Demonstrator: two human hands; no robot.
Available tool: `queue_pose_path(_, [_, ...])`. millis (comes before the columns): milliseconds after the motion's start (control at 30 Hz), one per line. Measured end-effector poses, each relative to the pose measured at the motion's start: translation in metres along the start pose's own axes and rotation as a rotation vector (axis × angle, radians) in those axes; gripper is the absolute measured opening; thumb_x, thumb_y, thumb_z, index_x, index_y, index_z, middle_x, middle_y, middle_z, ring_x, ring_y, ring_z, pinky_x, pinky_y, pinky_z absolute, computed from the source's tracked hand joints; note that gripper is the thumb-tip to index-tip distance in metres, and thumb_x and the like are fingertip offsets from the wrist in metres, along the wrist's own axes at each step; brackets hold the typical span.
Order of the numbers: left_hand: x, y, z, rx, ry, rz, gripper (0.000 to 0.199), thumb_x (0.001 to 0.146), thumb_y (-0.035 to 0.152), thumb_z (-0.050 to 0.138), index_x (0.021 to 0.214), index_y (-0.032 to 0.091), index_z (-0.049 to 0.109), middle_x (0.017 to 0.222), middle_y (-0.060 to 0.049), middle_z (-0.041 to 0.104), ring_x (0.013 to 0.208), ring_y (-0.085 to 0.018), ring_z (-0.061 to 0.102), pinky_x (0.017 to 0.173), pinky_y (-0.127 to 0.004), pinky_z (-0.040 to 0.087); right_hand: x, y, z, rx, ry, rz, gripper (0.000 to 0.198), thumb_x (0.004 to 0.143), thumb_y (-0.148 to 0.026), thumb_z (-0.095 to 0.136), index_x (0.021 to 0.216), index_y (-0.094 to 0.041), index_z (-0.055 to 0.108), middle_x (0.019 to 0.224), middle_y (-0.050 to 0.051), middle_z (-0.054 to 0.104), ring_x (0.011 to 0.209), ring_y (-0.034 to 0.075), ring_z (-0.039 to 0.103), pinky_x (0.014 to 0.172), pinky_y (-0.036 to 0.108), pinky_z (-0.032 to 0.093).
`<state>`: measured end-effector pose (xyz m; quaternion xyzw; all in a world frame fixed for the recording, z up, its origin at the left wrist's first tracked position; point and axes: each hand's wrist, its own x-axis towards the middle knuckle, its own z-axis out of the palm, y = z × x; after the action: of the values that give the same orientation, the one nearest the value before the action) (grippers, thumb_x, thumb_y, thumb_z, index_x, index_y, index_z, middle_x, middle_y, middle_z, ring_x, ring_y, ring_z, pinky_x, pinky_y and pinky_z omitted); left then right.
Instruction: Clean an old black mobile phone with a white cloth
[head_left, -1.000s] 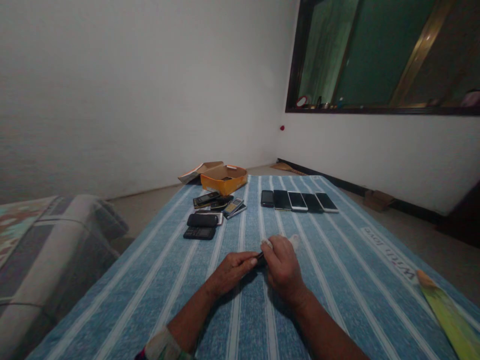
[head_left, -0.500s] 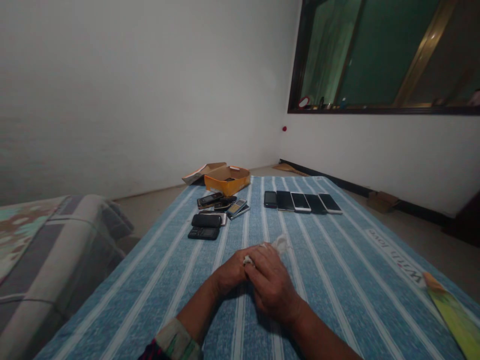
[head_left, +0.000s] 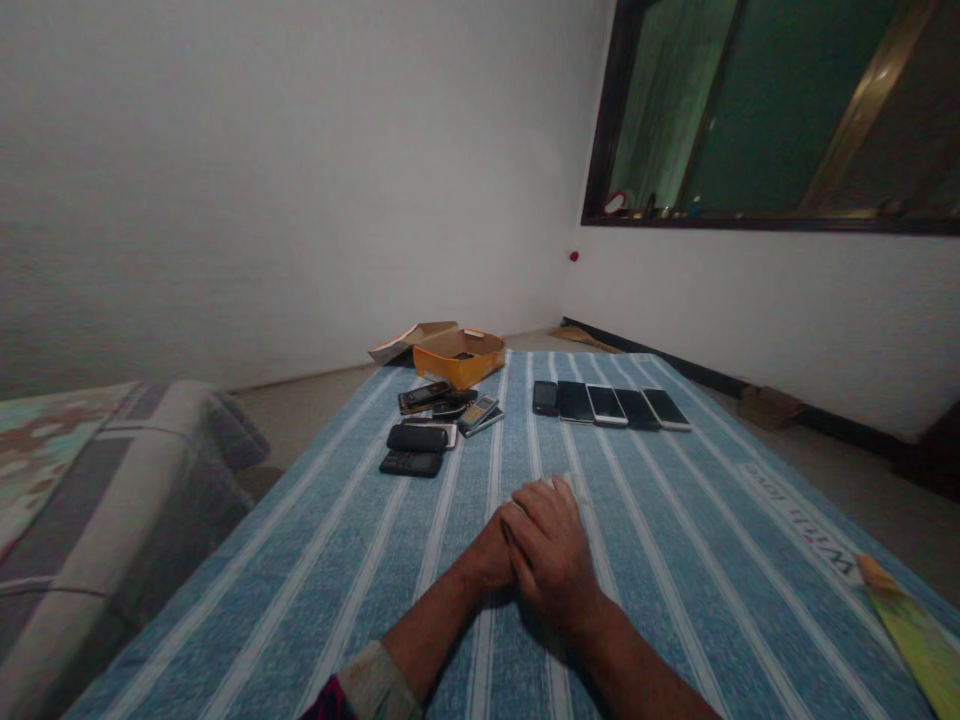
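Over the near middle of the striped cloth, my right hand [head_left: 553,545] is folded across my left hand [head_left: 491,553]. Its fingers are curled, and a bit of white tissue or cloth [head_left: 568,483] peeks out past the fingertips. The fingers of my left hand are mostly covered by the right one, so what it grips is hidden. Ahead and to the left are a black keypad phone [head_left: 411,463], a black phone [head_left: 415,438] and a loose pile of several older phones [head_left: 480,412]. Several smartphones [head_left: 606,405] lie side by side in a row at the right.
An open orange box [head_left: 459,360] with dark items inside stands at the far end of the blue striped tablecloth [head_left: 660,520]. A yellow-green printed item [head_left: 911,635] lies at the right edge. A blanket-covered piece of furniture [head_left: 142,480] is at the left.
My right hand has moved further over the left, hiding most of the white tissue or cloth that showed before. The view has shifted slightly; the phones stay in place.
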<state>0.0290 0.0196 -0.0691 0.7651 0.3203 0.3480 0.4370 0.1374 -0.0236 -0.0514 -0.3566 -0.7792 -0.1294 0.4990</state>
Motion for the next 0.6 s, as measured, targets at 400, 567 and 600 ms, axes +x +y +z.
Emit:
queue_pose_path(400, [0.004,0.005,-0.003,0.075,-0.043,0.100,0.016,0.080,0.020,0.052,0.073,0.016,0.066,0.074,-0.006,0.063,0.072,-0.018,0.056,0.072,-0.028,0.050,0.002,0.004,-0.002,-0.011,0.026,0.108,0.021,0.092,-0.013,0.041,0.101,-0.017,0.060,0.106,0.014,0.056,0.108,0.028,0.050,0.093,0.052,0.047])
queue_pose_path(567, [0.003,0.011,-0.003,0.063,-0.020,0.100,0.020,0.079,0.022,0.051,0.069,0.015,0.066,0.068,-0.004,0.062,0.066,-0.018,0.053,0.070,-0.031,0.050,0.009,0.005,-0.008,0.168,0.035,0.189,0.022,0.095,-0.017,0.039,0.089,-0.019,0.060,0.087,0.007,0.058,0.086,0.021,0.053,0.081,0.039,0.048])
queue_pose_path(600, [0.003,0.012,-0.002,0.049,-0.007,0.092,0.018,0.079,0.022,0.052,0.072,0.015,0.067,0.070,-0.005,0.064,0.068,-0.018,0.053,0.070,-0.030,0.049,0.010,0.005,-0.009,0.209,0.038,0.223,0.023,0.095,-0.017,0.039,0.087,-0.019,0.060,0.084,0.006,0.058,0.084,0.020,0.053,0.079,0.037,0.048])
